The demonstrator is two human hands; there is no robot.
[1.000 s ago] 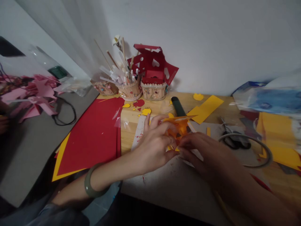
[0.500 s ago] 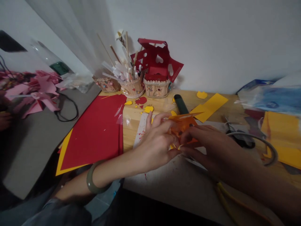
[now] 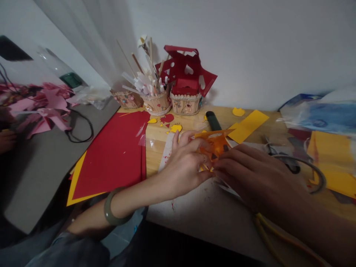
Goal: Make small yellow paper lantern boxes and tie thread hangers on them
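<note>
On one wooden tabletop [image 3: 152, 163], three baskets [image 3: 157, 104] stand beyond two hands [image 3: 185, 167] [image 3: 250, 170] pinching one orange paper piece [image 3: 216, 140].

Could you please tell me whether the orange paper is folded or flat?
Folded: the orange paper shows panels at different angles; the left hand partly covers it.

I'm watching through dim, greyish light, with a soft shadow on the wall [image 3: 250, 55] just right of the red cut-out box [image 3: 185, 85]. In front of that box, the left hand [image 3: 185, 167] catches more light than the shaded right hand [image 3: 244, 167], and the orange paper [image 3: 219, 146] between them shows a warm glow. To the box's far left the pink paper [image 3: 48, 118] looks soft-edged, and to its far right the blue package [image 3: 314, 115] blurs and appears stretched
</note>
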